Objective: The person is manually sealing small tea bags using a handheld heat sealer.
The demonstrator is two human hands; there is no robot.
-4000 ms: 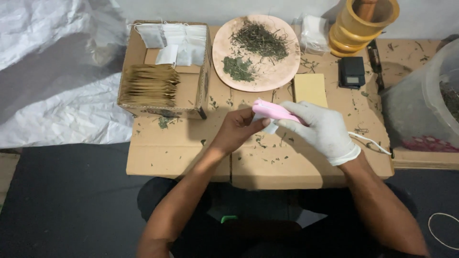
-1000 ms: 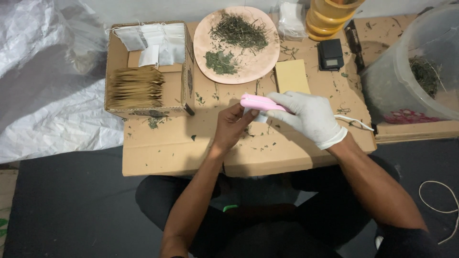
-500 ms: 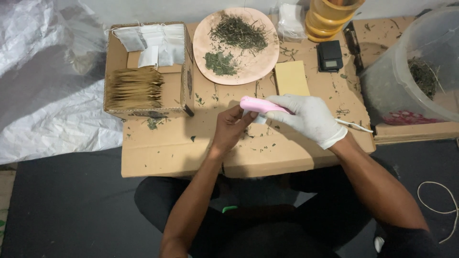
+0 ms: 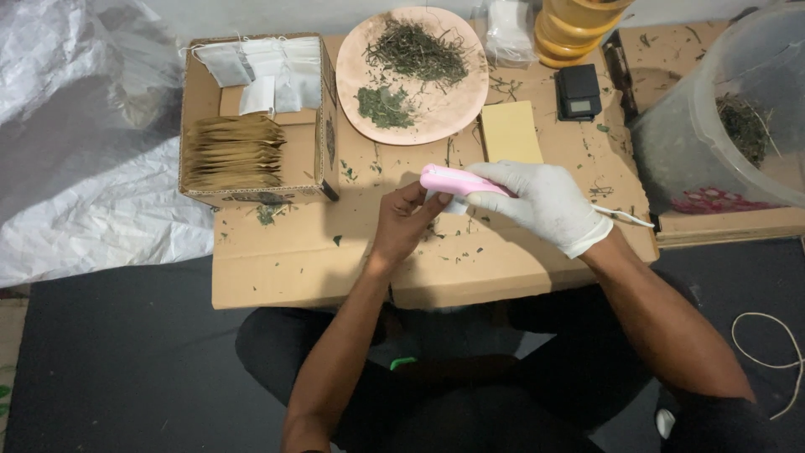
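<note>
Cardboard [image 4: 277, 268] laid flat serves as your worktop, and both forearms reach over its near edge to meet at its middle. Your right hand [image 4: 549, 205], in a white glove, is closed around a pink handheld tool [image 4: 457, 179]; the tool lies nearly level, its free end pointing toward the left edge, and a thin white cord [image 4: 625, 217] trails from the wrist toward the right edge. Your left hand [image 4: 402, 225] is bare, wrist bent upward, fingers curled narrow and pinching a small white bag [image 4: 454, 204] directly under the tool; whether tool and bag touch cannot be told. At the far edge sits a round plate [image 4: 444, 117] of dried herbs. At the far left corner stands an open box [image 4: 251, 113] of white bags and brown envelopes. A yellow pad [image 4: 510, 132] and a small black scale [image 4: 579, 92] lie beyond your right hand.
</note>
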